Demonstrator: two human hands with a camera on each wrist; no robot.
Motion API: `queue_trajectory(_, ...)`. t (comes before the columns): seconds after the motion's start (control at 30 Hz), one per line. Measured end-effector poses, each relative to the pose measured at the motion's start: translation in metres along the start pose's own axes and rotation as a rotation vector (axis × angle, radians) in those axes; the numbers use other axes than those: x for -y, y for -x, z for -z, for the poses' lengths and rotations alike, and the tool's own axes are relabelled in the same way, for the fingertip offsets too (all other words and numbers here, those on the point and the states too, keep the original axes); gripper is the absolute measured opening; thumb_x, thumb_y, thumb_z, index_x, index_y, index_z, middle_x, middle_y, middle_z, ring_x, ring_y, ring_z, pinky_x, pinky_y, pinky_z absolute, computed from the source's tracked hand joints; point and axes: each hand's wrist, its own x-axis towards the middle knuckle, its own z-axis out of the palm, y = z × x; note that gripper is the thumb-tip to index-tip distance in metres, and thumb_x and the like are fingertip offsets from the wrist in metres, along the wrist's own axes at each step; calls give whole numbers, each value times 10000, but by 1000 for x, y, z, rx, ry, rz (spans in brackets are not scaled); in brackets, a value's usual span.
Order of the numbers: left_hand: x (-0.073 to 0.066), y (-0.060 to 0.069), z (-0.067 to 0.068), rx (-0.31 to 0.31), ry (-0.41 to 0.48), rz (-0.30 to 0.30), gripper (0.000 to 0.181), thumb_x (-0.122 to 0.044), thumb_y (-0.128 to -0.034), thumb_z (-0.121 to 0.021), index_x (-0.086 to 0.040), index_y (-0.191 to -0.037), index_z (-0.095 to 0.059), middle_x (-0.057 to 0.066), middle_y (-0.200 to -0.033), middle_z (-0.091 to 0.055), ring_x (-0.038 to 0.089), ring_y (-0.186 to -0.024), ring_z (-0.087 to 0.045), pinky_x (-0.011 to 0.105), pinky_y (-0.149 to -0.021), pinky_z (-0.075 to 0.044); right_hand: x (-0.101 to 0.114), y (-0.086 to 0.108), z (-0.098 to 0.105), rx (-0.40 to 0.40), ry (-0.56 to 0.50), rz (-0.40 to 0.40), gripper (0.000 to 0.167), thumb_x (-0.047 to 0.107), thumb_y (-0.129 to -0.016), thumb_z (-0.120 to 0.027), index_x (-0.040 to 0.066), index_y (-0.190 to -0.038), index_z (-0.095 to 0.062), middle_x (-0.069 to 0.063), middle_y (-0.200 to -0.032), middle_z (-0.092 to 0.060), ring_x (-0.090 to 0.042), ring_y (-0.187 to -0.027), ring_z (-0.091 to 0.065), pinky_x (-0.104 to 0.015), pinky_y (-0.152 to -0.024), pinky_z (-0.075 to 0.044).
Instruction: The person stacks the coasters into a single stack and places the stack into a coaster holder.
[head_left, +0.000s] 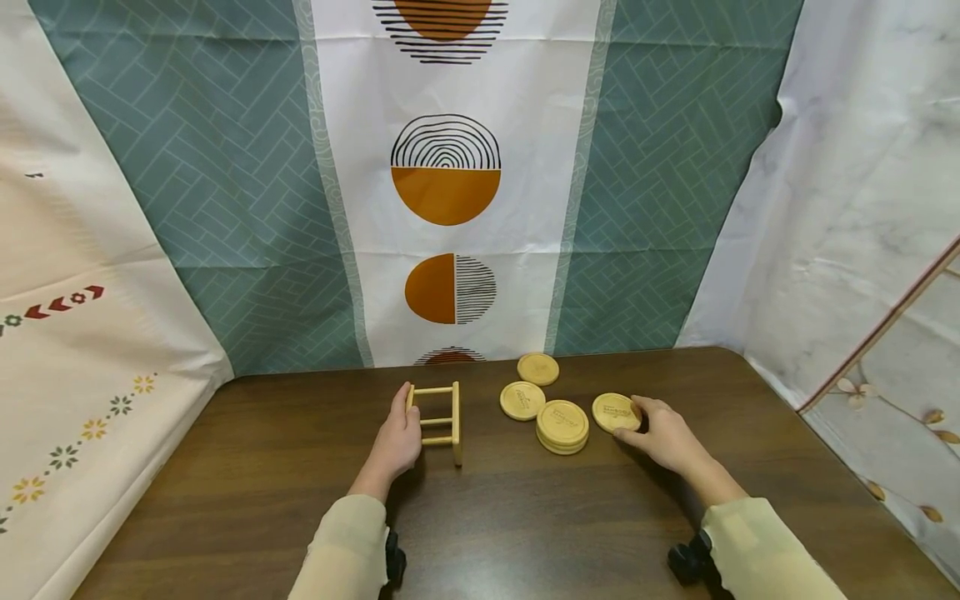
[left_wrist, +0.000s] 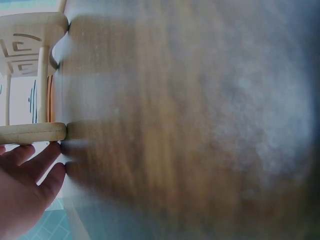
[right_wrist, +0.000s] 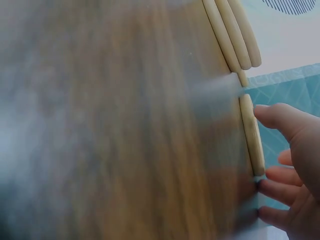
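My left hand [head_left: 396, 437] is at the left side of a small wooden coaster holder [head_left: 456, 425], which has two end panels joined by rods. In the left wrist view, the fingers [left_wrist: 47, 157] lie against the outer face of the near panel [left_wrist: 35, 133], and the far panel [left_wrist: 35, 42] has a cut-out pattern. Over on the right, my right hand [head_left: 667, 437] holds a round wooden coaster [head_left: 615, 412] by its edge. The right wrist view shows the thumb [right_wrist: 275, 117] at one end of this coaster [right_wrist: 252, 135] and fingers at the other; it lies flat on the table.
A small stack of coasters [head_left: 562, 427] stands between the holder and the held coaster. Two single coasters lie behind it, one nearer [head_left: 522, 401] and one farther back [head_left: 537, 368]. The brown wooden table [head_left: 510, 525] ends at a patterned cloth [head_left: 450, 292].
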Motion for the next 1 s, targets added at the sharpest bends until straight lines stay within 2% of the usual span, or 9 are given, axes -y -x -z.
queue_trajectory(0.13,-1,0,0,-6,-7,-4,525,-210,-1032,-249,-148,-1528,-87,315,-1429,-354,203,-425,-492,332,-517,-445,2,-3,-2,24,-6,-11,882,420,-808,-714,-144,-1378,-348,-363,-1375,-393,-510,-1269,-371,-597,-1021,-332)
queue_trajectory(0.2,-2,1,1,-14,-25,-12,523,-206,-1031,-250,-139,-1526,-95,310,-1437,-351,218,-514,-547,335,-568,-452,4,-5,-3,28,-6,-12,907,425,-801,-717,-147,-1387,-327,-368,-1386,-375,-512,-1275,-359,-598,-1026,-324)
queue_trajectory(0.3,-2,1,1,-15,-28,-13,524,-202,-1030,-250,-143,-1527,-94,301,-1448,-344,279,-564,-581,356,-591,-460,5,-7,-5,32,0,-17,921,416,-796,-721,-158,-1389,-312,-375,-1390,-362,-515,-1275,-352,-597,-1029,-321)
queue_trajectory(0.37,-3,1,1,-17,-40,-18,522,-199,-1030,-251,-134,-1525,-100,299,-1450,-346,276,-662,-603,350,-624,-458,6,-8,-5,35,7,-23,925,412,-796,-721,-165,-1388,-306,-380,-1390,-357,-519,-1274,-350,-597,-1031,-319)
queue_trajectory(0.43,-3,1,1,-13,-33,-16,523,-193,-1029,-250,-134,-1526,-97,301,-1450,-344,302,-644,-612,357,-606,-459,6,-9,-6,39,12,-30,921,406,-799,-719,-169,-1386,-305,-382,-1392,-354,-522,-1274,-348,-597,-1034,-315)
queue_trajectory(0.53,-4,1,1,-19,-45,-22,522,-186,-1027,-253,-120,-1523,-105,302,-1448,-348,260,-731,-613,336,-628,-443,7,-10,-6,41,11,-37,913,400,-805,-715,-171,-1386,-304,-382,-1395,-351,-525,-1274,-345,-597,-1037,-311)
queue_trajectory(0.7,-3,1,2,-21,-28,-16,524,-186,-1026,-249,-128,-1524,-99,308,-1443,-349,228,-593,-589,331,-586,-434,9,-10,-7,46,2,-49,905,400,-809,-714,-162,-1390,-306,-378,-1390,-360,-522,-1269,-352,-597,-1026,-322)
queue_trajectory(1.0,-1,1,0,-9,-3,-8,520,-204,-1033,-239,-143,-1527,-89,314,-1445,-337,177,-399,-466,327,-505,-437,9,-9,-10,46,-14,-61,882,385,-808,-719,-156,-1383,-325,-370,-1379,-377,-512,-1266,-362,-594,-1021,-329)
